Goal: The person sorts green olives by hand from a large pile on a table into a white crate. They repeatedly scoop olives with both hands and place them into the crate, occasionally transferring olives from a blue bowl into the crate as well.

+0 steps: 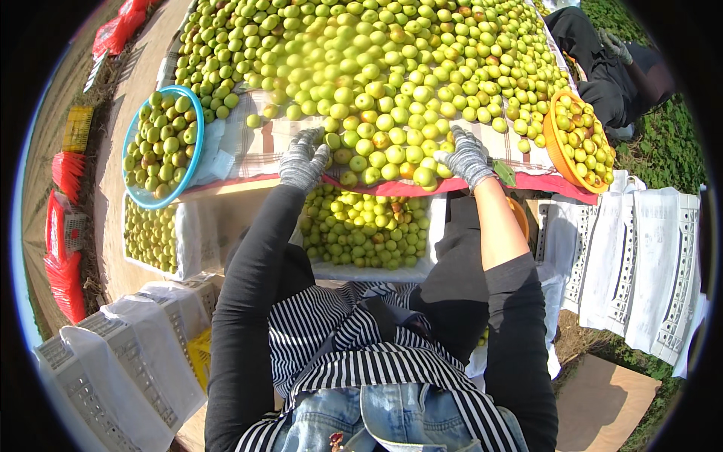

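Observation:
Round green fruits (395, 135), some with reddish patches, lie heaped on a plaid cloth (240, 135) with a red edge. At the left of the near fruits rests my left hand (305, 158) in a grey knit glove, its fingers touching or close beside them. My right hand (466, 156), gloved alike, is at their right side with its fingers spread. Neither hand is closed around a fruit. Between my arms, below the cloth's edge, a lined crate (370, 271) holds many similar fruits. A green leaf (504, 173) lies by my right wrist.
A blue basket (199, 135) of fruit stands left, an orange basket (556, 152) of fruit right. Another filled crate (179, 243) sits lower left. Lined crates (632, 260) stand at right, more crates (113, 361) at lower left. Another person (615, 73) sits at the upper right.

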Demonstrator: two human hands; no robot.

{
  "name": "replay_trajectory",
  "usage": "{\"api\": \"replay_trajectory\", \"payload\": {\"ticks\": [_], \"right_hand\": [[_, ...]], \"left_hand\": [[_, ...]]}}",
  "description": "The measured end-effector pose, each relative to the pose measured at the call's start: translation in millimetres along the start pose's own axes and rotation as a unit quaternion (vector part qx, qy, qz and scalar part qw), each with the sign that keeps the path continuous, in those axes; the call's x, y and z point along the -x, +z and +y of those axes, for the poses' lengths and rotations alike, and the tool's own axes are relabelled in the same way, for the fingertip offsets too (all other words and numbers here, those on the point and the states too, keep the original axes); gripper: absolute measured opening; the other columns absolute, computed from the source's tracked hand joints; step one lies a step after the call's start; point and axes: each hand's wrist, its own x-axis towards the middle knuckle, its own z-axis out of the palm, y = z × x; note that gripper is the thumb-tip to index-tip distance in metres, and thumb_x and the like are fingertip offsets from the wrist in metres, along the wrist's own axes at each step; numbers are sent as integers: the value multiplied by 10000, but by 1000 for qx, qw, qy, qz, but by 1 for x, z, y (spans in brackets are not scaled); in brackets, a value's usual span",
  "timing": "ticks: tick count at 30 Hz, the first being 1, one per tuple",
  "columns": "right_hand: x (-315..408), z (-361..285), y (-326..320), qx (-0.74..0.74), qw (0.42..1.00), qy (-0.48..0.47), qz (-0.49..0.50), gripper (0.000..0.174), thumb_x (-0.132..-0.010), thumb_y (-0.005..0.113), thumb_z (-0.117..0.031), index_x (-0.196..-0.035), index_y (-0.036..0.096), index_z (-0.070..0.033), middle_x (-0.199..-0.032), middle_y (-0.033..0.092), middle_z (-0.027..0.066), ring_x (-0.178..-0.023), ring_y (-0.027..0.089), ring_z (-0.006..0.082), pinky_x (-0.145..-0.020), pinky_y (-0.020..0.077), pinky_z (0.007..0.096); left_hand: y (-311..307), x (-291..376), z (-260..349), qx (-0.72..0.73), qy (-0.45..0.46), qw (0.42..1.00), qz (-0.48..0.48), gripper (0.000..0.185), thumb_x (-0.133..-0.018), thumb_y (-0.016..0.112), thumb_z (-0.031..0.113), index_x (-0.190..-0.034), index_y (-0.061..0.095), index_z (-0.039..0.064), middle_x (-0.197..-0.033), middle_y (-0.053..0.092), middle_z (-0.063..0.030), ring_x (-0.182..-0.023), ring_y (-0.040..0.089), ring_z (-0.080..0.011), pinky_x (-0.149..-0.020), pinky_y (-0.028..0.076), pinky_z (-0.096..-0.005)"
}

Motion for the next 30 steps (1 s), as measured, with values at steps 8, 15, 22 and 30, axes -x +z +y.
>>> {"api": "replay_trajectory", "payload": {"ticks": [8,15,22,30], "right_hand": [[17,-8,-1,-132,988,-71,-43,841,-607,721,-210,-1298,301,21,-1254,399,228,-1186,384,329,-996,327,336],[43,-33,8,-115,977,-172,-56,676,-649,689,-181,-1237,393,-28,-1079,505,214,-1036,477,337,-903,396,374],[38,-56,19,-35,977,-209,-29,501,-732,626,-253,-1182,485,-84,-1110,515,165,-928,555,297,-823,450,380],[41,-94,34,145,959,-239,-36,579,-682,637,-227,-1188,446,-22,-1073,511,160,-927,539,278,-801,446,369]], "left_hand": [[8,-9,25,-137,-25,988,-70,503,-746,573,333,-1220,480,188,-1313,372,-104,-1209,333,-299,-1000,304,-385],[14,-11,30,-130,-63,987,-65,475,-726,583,321,-1179,512,195,-1288,388,-122,-1197,349,-296,-992,304,-391],[20,-2,29,-95,-45,994,-43,458,-727,600,283,-1158,530,147,-1227,441,-170,-1129,429,-316,-949,360,-385],[27,10,37,-49,-17,998,-44,481,-700,609,216,-1134,486,45,-1110,503,-177,-1053,481,-314,-907,392,-384]]}}
